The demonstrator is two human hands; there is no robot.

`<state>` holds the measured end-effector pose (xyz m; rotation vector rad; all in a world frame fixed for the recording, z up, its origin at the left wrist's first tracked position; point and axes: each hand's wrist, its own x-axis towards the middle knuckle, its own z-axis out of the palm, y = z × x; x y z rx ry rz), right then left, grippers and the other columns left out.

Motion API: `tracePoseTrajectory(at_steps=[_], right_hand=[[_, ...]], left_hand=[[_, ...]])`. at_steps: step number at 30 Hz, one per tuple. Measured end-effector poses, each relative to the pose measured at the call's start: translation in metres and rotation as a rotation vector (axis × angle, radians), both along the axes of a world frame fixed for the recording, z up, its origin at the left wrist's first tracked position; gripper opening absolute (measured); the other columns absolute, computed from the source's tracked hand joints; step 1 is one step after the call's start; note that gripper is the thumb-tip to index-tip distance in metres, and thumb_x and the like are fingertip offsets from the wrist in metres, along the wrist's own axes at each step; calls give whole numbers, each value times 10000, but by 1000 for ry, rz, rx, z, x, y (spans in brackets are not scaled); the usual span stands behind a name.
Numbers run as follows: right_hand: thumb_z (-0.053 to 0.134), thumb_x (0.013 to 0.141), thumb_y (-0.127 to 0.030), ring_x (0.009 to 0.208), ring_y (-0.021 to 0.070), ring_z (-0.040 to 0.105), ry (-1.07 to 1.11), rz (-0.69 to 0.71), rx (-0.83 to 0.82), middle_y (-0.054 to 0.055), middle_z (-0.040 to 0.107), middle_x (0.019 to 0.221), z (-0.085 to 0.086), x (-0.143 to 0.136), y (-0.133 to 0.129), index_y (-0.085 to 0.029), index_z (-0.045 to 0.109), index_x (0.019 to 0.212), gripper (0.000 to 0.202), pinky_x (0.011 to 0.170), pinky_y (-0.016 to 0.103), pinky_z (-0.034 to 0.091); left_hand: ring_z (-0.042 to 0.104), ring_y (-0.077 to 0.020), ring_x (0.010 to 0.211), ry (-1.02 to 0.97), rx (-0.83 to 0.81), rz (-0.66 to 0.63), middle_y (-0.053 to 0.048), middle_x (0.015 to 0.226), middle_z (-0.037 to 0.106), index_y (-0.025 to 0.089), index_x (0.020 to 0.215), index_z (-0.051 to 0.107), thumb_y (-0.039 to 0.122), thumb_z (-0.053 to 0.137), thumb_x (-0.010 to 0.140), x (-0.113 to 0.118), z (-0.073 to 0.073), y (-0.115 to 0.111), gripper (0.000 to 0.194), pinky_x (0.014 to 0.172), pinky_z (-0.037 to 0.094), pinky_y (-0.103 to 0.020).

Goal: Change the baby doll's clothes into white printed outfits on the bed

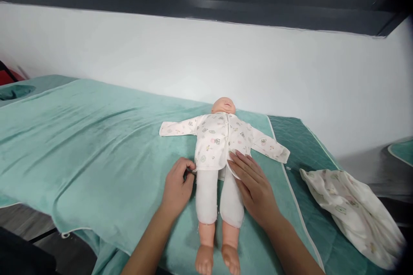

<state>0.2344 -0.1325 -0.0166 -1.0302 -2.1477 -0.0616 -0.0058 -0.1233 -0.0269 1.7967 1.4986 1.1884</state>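
A baby doll (223, 105) lies on its back, its bare feet toward me. It wears a white printed baby shirt (211, 144) whose sleeves stretch out to both sides, and its upper legs are white. My left hand (178, 187) has thumb and forefinger pinched at the shirt's lower left corner. On the shirt's lower right front, my right hand (253, 180) lies flat with its fingers stretched out. The doll's hands are hidden in the sleeves.
Under the doll a light green blanket (106, 150) covers the bed, with a darker green quilted pad (290, 137) at the right. A crumpled printed white cloth (351, 215) lies on the right edge. Behind the bed rises a white wall (193, 60) below a dark window frame (258, 4).
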Motion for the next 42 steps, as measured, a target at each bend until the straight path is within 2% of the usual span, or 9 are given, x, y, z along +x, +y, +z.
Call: tracePoseTrajectory(at_steps=[12, 16, 22, 26, 31, 34, 37, 39, 42], right_hand=[[573, 939, -240, 1293, 227, 532, 167, -6, -122, 43, 628, 1343, 32, -15, 10, -267, 618, 1216, 282, 1118, 468, 390], [518, 953, -321, 1087, 221, 624, 343, -270, -123, 50, 694, 1138, 56, -13, 52, -251, 645, 1108, 212, 962, 408, 474], [463, 915, -519, 726, 226, 598, 43, -551, -498, 83, 665, 854, 84, -14, 142, -206, 583, 870, 338, 654, 352, 433], [461, 901, -346, 663, 205, 548, -100, -554, -563, 81, 641, 792, 93, -22, 163, -205, 549, 811, 190, 604, 321, 382], [389, 933, -289, 600, 176, 498, 9, -470, -483, 64, 609, 726, 91, -36, 169, -206, 538, 818, 206, 568, 299, 342], [371, 965, -358, 651, 196, 538, 83, -456, -440, 58, 623, 749, 82, -38, 167, -211, 551, 860, 255, 617, 316, 389], [413, 964, -413, 903, 244, 604, 188, -416, -301, 99, 668, 992, 69, -32, 156, -202, 603, 968, 284, 788, 385, 469], [427, 970, -412, 1165, 271, 552, 230, -297, -217, 114, 632, 1238, 61, -26, 141, -202, 629, 1107, 321, 982, 450, 438], [405, 996, -434, 1388, 249, 411, 263, -130, -310, 72, 515, 1467, 50, -19, 112, -239, 584, 1312, 413, 1156, 481, 315]], left_hand=[[549, -150, 789, -1, -11, 7, 9, 812, 589, 212, 810, 545, 73, 399, 834, -1, -2, 2, 203, 741, 420, -278], [554, -154, 785, 1, -17, -2, 6, 805, 595, 211, 797, 556, 86, 400, 842, -1, -1, 2, 205, 739, 419, -278], [559, -156, 776, -32, -15, -2, 6, 791, 599, 211, 776, 567, 102, 402, 850, -2, 0, 2, 211, 726, 417, -273], [552, -154, 747, -91, -19, 28, 10, 770, 601, 208, 755, 575, 104, 421, 837, -3, -1, 5, 203, 700, 411, -269], [549, -148, 751, -123, -45, 36, 15, 768, 600, 205, 747, 576, 102, 434, 832, -4, -1, 6, 195, 705, 409, -268], [551, -144, 759, -128, -46, 37, 18, 774, 602, 205, 752, 579, 107, 435, 839, -4, -1, 4, 195, 715, 410, -267], [555, -144, 760, -133, -48, 49, 17, 776, 607, 205, 757, 584, 114, 437, 842, -5, 0, 4, 192, 719, 412, -269], [562, -148, 767, -140, -57, 63, 14, 785, 615, 205, 773, 589, 127, 441, 850, -5, 0, 4, 184, 724, 417, -272], [570, -156, 776, -147, -71, 77, 8, 794, 623, 206, 793, 595, 147, 448, 858, -5, 0, 5, 171, 732, 425, -280]])
